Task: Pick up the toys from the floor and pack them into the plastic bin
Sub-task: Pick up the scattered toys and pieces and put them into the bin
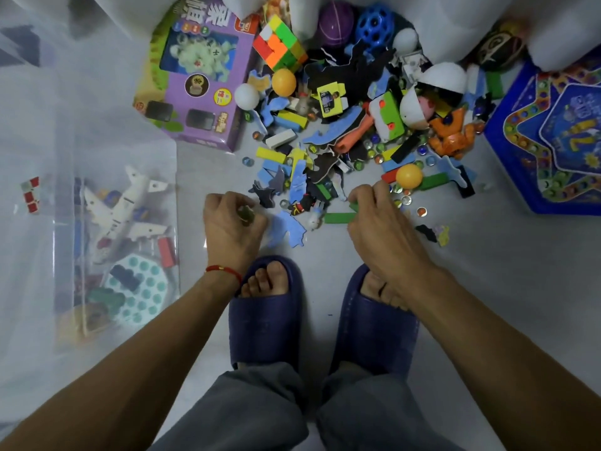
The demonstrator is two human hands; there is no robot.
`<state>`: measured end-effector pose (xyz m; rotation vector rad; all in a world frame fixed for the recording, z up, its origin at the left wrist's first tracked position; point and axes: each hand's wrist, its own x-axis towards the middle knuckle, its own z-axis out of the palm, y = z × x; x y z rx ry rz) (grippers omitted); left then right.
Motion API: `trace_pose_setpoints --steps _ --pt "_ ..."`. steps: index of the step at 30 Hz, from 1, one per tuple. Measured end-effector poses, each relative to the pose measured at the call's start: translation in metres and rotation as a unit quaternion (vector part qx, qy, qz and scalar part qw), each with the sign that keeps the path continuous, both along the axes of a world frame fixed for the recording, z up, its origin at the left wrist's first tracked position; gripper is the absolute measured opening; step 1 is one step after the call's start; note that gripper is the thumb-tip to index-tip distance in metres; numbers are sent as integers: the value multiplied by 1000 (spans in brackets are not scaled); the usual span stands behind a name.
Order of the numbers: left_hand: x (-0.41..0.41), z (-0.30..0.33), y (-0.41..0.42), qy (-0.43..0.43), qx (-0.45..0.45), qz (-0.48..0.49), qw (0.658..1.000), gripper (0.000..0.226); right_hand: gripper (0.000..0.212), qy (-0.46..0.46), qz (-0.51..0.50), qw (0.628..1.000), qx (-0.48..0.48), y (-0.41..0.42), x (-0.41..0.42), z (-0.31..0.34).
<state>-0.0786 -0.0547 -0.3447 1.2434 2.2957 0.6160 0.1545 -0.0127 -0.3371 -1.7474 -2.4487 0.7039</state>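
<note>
There is one view only, from a wide-angle camera worn on the person's head. It looks almost straight down along the body at the floor [487, 288], so the two forearms run up from the bottom corners and the feet in dark blue slippers [265, 307] sit at bottom centre. The heap of toys [341, 125] fills the upper middle, farther from the lens than the hands. The clear plastic bin [97, 222] takes the left edge, close enough to be cropped. The wide lens bends straight lines near the borders. No second view shares this scene.
</note>
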Motion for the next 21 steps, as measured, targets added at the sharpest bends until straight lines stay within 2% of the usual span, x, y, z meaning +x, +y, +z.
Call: trace_pose_setpoints --steps 3,9,11,14,16,18,21 --pt "21 4 -8 -28 -34 -76 996 30 60 -72 13 997 -26 0 2 -10" --pt "37 -3 -12 -29 -111 -89 989 48 37 -94 86 991 41 -3 2 -15" --pt "36 -5 -10 -10 -121 -89 989 53 35 -96 90 991 36 -2 2 -13" --pt "40 -1 -6 -38 -149 -64 986 61 33 -91 90 992 14 -2 1 -13" --pt "40 1 -4 -51 -168 -61 983 57 26 -60 99 993 -7 -4 2 -14" --pt "38 5 -4 -43 -178 -84 980 42 21 -12 95 995 -31 -6 3 -12" --pt "30 11 -6 -56 -148 -128 979 24 25 60 61 993 -85 -8 3 -5"
